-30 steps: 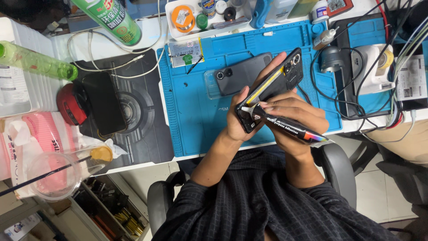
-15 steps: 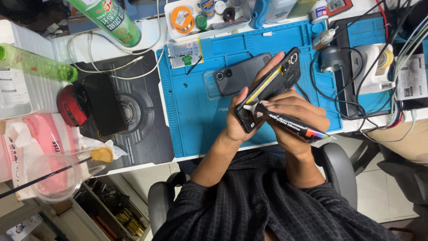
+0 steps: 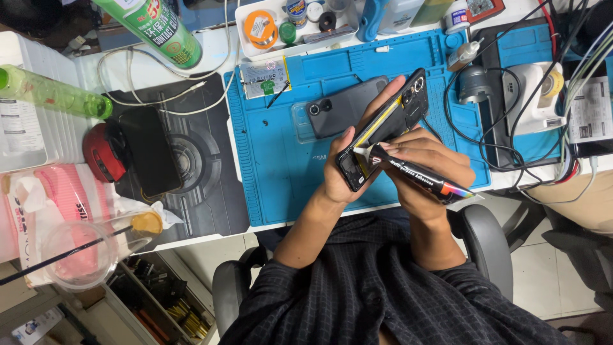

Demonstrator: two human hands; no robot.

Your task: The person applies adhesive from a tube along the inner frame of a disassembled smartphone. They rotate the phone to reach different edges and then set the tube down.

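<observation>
Left hand [image 3: 348, 169] grip clamped on open phone [image 3: 383, 128], held tilted above blue mat [image 3: 281, 160] on desk, right hand [image 3: 424, 169] grip clamped on black glue tube [image 3: 418, 176], nozzle at phone's lower edge, 2nd phone [image 3: 341, 108] lying on mat just behind.

A: What lies on the blue mat [image 3: 281, 160]?
B: A dark phone back [image 3: 341, 112] in a clear case, a small label card [image 3: 265, 69] at its far left corner.

A: Left of the mat?
B: Black pad [image 3: 198, 185], black slab [image 3: 148, 160] touching a red round tool [image 3: 102, 153], green spray can [image 3: 150, 25], green bottle [image 3: 48, 92].

A: Far edge?
B: White tray [image 3: 246, 45] holding an orange tape roll [image 3: 260, 29].
</observation>
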